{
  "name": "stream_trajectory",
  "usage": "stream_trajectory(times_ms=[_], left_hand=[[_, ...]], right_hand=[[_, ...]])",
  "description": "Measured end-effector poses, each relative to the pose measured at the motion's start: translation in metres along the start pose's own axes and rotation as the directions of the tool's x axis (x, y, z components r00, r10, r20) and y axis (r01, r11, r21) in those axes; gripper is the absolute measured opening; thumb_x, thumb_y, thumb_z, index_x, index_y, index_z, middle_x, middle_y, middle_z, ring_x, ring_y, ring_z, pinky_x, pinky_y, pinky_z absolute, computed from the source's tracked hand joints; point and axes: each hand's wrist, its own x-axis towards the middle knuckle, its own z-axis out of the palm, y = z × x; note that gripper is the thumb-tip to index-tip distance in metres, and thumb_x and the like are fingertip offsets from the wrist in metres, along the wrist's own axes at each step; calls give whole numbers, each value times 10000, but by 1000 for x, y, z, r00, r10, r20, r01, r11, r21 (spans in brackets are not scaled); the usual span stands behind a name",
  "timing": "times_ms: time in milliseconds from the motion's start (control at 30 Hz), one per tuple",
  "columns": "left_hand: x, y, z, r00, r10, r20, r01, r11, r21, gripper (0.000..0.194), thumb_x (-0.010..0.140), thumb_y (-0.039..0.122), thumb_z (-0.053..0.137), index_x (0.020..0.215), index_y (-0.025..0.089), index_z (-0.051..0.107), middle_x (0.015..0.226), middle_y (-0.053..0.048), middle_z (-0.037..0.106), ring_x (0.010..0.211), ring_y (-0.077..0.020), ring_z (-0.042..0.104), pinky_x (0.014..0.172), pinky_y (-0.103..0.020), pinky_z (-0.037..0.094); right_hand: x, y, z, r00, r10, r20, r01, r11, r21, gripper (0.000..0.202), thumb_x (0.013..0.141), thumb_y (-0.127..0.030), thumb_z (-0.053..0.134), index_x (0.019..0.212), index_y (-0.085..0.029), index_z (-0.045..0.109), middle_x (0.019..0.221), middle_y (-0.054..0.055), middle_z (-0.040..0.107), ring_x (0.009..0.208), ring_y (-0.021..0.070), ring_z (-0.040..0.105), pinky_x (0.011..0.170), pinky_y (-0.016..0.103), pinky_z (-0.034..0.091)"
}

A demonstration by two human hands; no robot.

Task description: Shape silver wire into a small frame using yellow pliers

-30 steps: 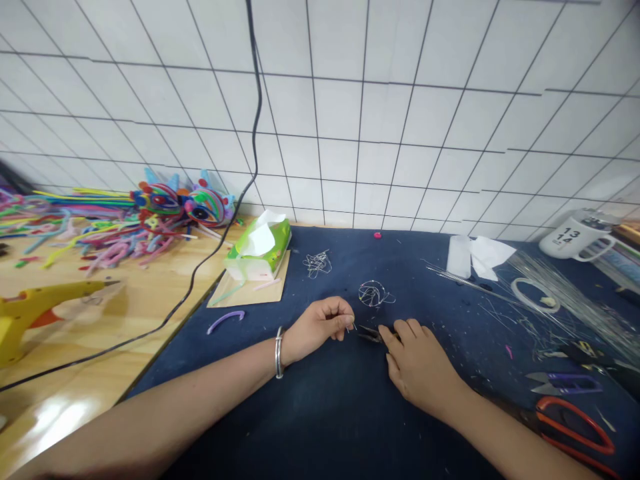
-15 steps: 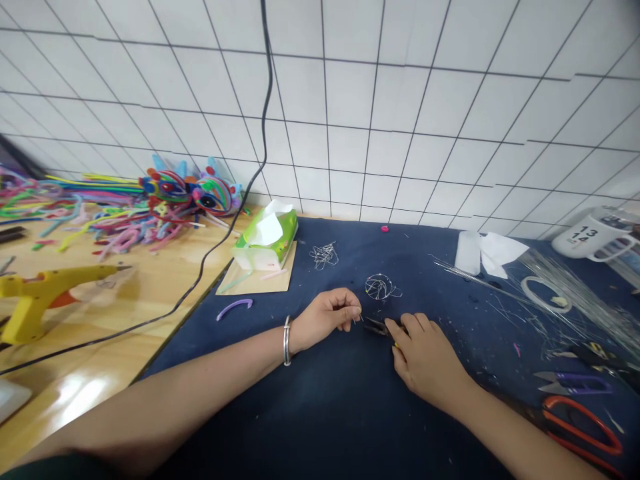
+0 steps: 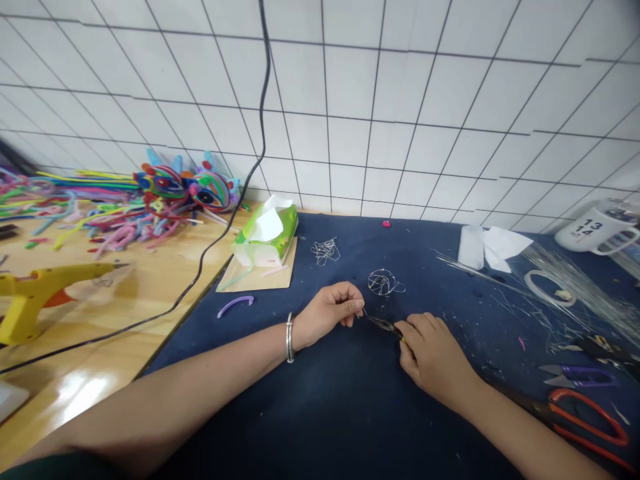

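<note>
Between thumb and fingertips, my left hand pinches a short piece of thin wire. My right hand is wrapped round a pair of pliers, whose jaws point left toward that wire. The jaw tips are very close to the wire; whether they touch it I cannot tell. Just beyond the pliers lies a round bundle of bent wire with small coloured bits on it. A loose tangle of silvery wire pieces rests farther back on the dark blue cloth.
At left are a yellow glue gun, a black cable and colourful pipe cleaners. A tissue pack stands behind my left hand. On the right lie long wires, purple snips, orange-handled scissors and a white mug.
My right hand has shifted slightly right, and more of the pliers shows, their jaws now angled toward the wire. My left hand keeps its pinch. The view has tilted slightly.
</note>
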Motion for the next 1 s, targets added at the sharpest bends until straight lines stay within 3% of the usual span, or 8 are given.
stream_trajectory(times_ms=[200,633,833,1000], left_hand=[[0,1,2,1000,7,23,-8,1000,19,191,820,316,533,805,126,532,699,-4,559,509,-56,465,490,-183,355],[0,-3,1,999,6,38,-7,1000,27,191,811,320,542,792,130,531,686,3,557,498,-53,454,487,-184,339],[0,4,2,1000,-13,20,13,999,-32,196,797,322,561,780,129,538,672,5,554,484,-49,433,484,-188,328],[-2,20,4,994,-101,28,105,970,-219,202,781,320,587,760,128,528,660,4,540,453,-41,410,457,-191,309]], right_hand=[[1,5,1,996,79,32,-82,993,88,174,824,-204,412,931,-160,544,852,74,508,813,199,474,725,355,377],[3,6,-7,1000,-10,0,10,989,146,122,821,-222,455,894,-176,542,842,61,500,810,182,463,742,339,389],[4,12,-8,987,48,-155,-59,996,-67,232,831,-311,476,978,-150,556,909,111,492,846,226,448,743,391,370],[6,18,-12,973,-41,-227,-21,964,-266,323,832,-364,489,1062,-146,549,967,123,522,897,244,436,779,402,351]])
